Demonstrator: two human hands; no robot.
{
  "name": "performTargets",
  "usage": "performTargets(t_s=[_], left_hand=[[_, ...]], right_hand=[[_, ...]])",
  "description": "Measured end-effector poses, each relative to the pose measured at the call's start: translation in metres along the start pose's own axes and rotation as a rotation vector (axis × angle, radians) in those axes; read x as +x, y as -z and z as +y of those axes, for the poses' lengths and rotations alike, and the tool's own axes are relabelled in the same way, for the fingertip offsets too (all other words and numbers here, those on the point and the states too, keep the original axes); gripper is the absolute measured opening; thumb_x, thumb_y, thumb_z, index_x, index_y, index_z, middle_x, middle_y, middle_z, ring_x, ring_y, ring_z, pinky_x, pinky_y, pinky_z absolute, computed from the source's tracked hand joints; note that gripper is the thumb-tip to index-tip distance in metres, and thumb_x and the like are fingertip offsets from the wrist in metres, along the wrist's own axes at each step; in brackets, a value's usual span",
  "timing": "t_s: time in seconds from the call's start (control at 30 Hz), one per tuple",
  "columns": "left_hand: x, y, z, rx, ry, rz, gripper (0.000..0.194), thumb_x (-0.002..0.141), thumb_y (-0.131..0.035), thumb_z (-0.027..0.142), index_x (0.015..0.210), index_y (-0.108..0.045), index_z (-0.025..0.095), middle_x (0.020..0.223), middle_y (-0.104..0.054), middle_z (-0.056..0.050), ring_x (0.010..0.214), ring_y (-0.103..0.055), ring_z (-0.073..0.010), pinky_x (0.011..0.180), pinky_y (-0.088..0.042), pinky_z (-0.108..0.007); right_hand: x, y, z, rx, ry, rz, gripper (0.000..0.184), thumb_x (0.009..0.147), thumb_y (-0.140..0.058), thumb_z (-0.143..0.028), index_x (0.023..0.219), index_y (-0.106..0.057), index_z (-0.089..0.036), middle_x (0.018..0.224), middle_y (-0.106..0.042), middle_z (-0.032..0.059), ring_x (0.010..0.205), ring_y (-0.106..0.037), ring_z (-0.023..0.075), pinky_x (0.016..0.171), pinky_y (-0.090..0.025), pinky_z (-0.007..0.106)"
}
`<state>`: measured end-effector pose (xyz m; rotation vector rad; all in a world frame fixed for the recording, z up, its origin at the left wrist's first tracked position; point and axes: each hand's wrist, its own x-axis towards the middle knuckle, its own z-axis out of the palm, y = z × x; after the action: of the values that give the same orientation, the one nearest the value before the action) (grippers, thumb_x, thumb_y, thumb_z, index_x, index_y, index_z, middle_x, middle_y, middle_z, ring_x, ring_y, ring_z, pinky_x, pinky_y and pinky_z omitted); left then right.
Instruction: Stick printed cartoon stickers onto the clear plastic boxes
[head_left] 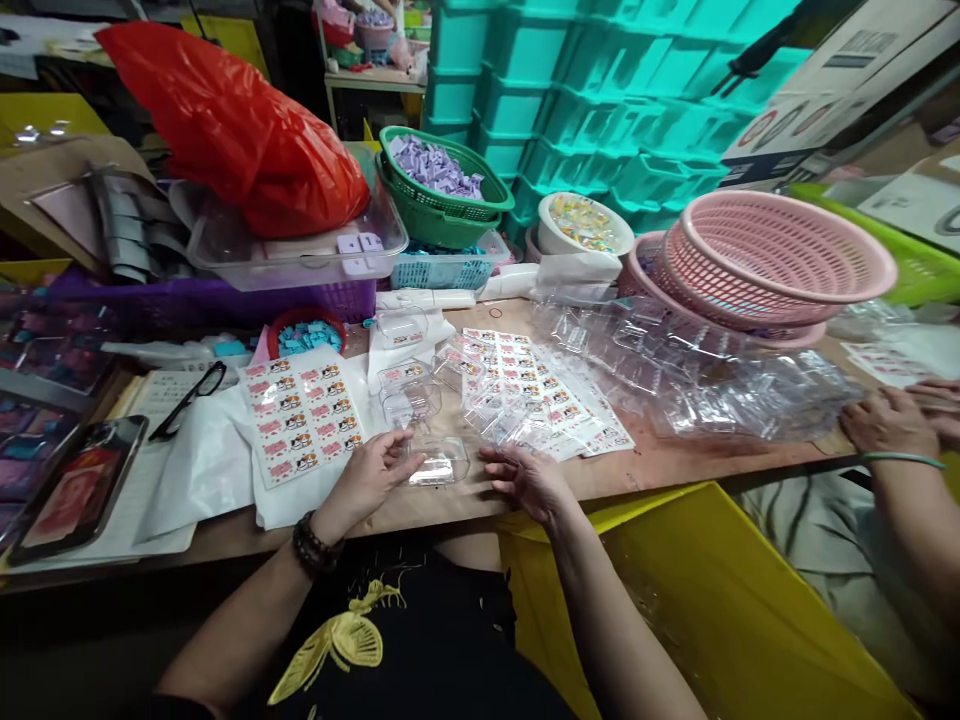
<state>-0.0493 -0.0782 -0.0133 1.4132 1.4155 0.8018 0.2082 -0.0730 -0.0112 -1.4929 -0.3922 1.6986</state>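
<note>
My left hand curls loosely around the left side of a small clear plastic box lying at the table's front edge; the fingers touch its side. My right hand hovers just right of the box, fingers spread and bent, holding nothing. A sticker sheet with small printed labels lies to the left of my left hand. Another sticker sheet lies beyond my right hand. Two more clear boxes stand behind the one at my hands.
A heap of clear plastic boxes fills the table's right. Pink baskets, a green basket of purple pieces, a red bag, glasses and a phone surround. Another person's hands work at right. A yellow bin stands below.
</note>
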Motion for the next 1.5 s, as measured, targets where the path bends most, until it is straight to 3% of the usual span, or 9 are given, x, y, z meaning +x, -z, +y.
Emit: performTargets(t_s=[0.17, 0.4, 0.53, 0.6, 0.7, 0.8, 0.97, 1.17, 1.5], left_hand=[[0.0, -0.003, -0.012, -0.054, -0.125, 0.032, 0.055, 0.077, -0.073, 0.056, 0.118, -0.069, 0.019, 0.118, -0.069, -0.011, 0.101, -0.069, -0.0242, 0.096, -0.056, -0.041], [0.006, -0.009, -0.019, 0.082, -0.227, 0.148, 0.049, 0.089, -0.063, 0.051, 0.127, -0.063, 0.021, 0.125, -0.065, -0.01, 0.116, -0.063, -0.0236, 0.104, -0.051, -0.039], [0.002, -0.005, -0.011, 0.157, -0.284, 0.178, 0.049, 0.091, -0.062, 0.049, 0.129, -0.061, 0.02, 0.123, -0.066, -0.011, 0.112, -0.065, -0.0237, 0.102, -0.051, -0.038], [0.0, 0.009, -0.005, 0.209, -0.318, 0.282, 0.043, 0.092, -0.061, 0.048, 0.125, -0.062, 0.02, 0.119, -0.066, -0.011, 0.11, -0.064, -0.0242, 0.101, -0.051, -0.039], [0.002, 0.049, -0.003, 0.412, -0.253, 0.654, 0.04, 0.091, -0.063, 0.042, 0.122, -0.061, 0.017, 0.123, -0.061, -0.016, 0.123, -0.055, -0.0298, 0.109, -0.042, -0.045], [0.012, 0.096, -0.012, 0.64, -0.011, 0.881, 0.064, 0.086, -0.069, 0.038, 0.138, -0.046, 0.009, 0.138, -0.049, -0.026, 0.134, -0.044, -0.039, 0.112, -0.034, -0.054], [0.032, 0.135, -0.022, 0.626, 0.131, 0.888, 0.065, 0.084, -0.07, 0.035, 0.139, -0.042, 0.013, 0.12, -0.065, -0.018, 0.12, -0.055, -0.0365, 0.104, -0.04, -0.051], [0.04, 0.127, -0.008, 0.847, 0.242, 0.782, 0.082, 0.078, -0.073, 0.056, 0.141, -0.046, 0.011, 0.127, -0.06, -0.025, 0.118, -0.052, -0.0432, 0.095, -0.043, -0.053], [0.055, 0.135, -0.01, 0.981, 0.183, 0.589, 0.049, 0.08, -0.073, 0.054, 0.109, -0.069, 0.016, 0.119, -0.062, -0.023, 0.118, -0.05, -0.0437, 0.097, -0.038, -0.053]], right_hand=[[-0.004, 0.008, 0.0, -0.181, -0.028, 0.059, 0.027, 0.092, -0.062, -0.04, 0.082, -0.056, -0.016, 0.051, -0.066, 0.0037, 0.033, -0.056, 0.0131, 0.029, -0.045, 0.02], [-0.024, 0.029, -0.004, -0.569, -0.091, 0.135, 0.05, 0.088, -0.054, -0.064, 0.074, -0.059, -0.016, 0.048, -0.059, 0.0013, 0.032, -0.052, 0.012, 0.032, -0.038, 0.021], [-0.041, 0.024, -0.007, -0.942, 0.136, 0.239, 0.055, 0.084, -0.052, -0.071, 0.065, -0.058, -0.02, 0.051, -0.061, 0.0032, 0.037, -0.056, 0.0159, 0.041, -0.042, 0.027], [-0.055, 0.012, -0.009, -1.16, 0.366, 0.336, 0.051, 0.084, -0.05, -0.068, 0.063, -0.059, -0.022, 0.058, -0.066, 0.0062, 0.045, -0.061, 0.02, 0.048, -0.044, 0.031], [-0.076, -0.015, -0.015, -1.324, 0.65, 0.389, 0.042, 0.087, -0.048, -0.06, 0.073, -0.066, -0.024, 0.069, -0.072, 0.0079, 0.058, -0.066, 0.0241, 0.055, -0.044, 0.033], [-0.086, -0.047, -0.017, -1.323, 0.717, 0.103, 0.041, 0.09, -0.047, -0.057, 0.076, -0.068, -0.025, 0.062, -0.069, 0.005, 0.053, -0.062, 0.0204, 0.054, -0.043, 0.031], [-0.073, -0.091, -0.014, -1.33, 0.705, -0.285, 0.034, 0.091, -0.05, -0.051, 0.083, -0.069, -0.024, 0.067, -0.073, 0.0041, 0.055, -0.064, 0.0192, 0.053, -0.044, 0.029], [-0.05, -0.115, -0.015, -1.388, 0.747, -0.353, 0.025, 0.092, -0.053, -0.04, 0.092, -0.068, -0.02, 0.077, -0.075, 0.0055, 0.064, -0.069, 0.0195, 0.058, -0.045, 0.028], [-0.045, -0.121, -0.017, -1.437, 0.803, -0.451, 0.019, 0.093, -0.057, -0.035, 0.096, -0.07, -0.02, 0.08, -0.076, 0.0042, 0.065, -0.068, 0.0176, 0.06, -0.045, 0.028]])
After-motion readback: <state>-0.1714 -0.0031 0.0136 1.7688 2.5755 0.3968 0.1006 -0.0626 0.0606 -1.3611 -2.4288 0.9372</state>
